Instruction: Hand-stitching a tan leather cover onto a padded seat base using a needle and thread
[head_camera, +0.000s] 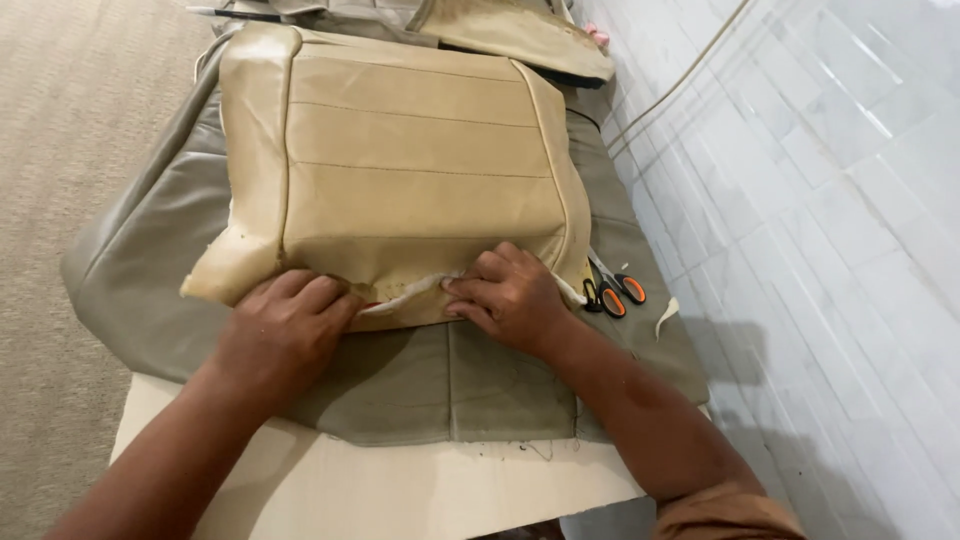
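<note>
A tan cover (400, 160), stitched in panels, lies across the middle of the frame on top of a wider grey cover (440, 370), which spreads over a pale table (400, 490). Both hands work at the tan cover's near edge, just below centre. The left hand (285, 330) sits knuckles up at lower left of centre, its fingers (320, 295) curled down and closed on the tan edge, pressing it against the grey cover. The right hand (510, 295) is just right of centre, fingers (470, 290) bent and pinching the same edge. Between the two hands a white strip (410, 293) of lining shows along the open seam, running from one hand to the other, with a small spot of red beside the left fingertips.

Just right of the right hand, scissors (610, 290) with orange-lined black handles lie on the grey cover, partly tucked under the tan cover's corner. A small pale scrap (667, 315) lies beside them, near the table's right side. At the top of the frame another tan piece (520, 35) rests beyond the cover. A white tiled wall (820, 200) fills the right side, with a thin cable (690, 70) running across it at upper right. Beige carpet (70, 150) fills the left
</note>
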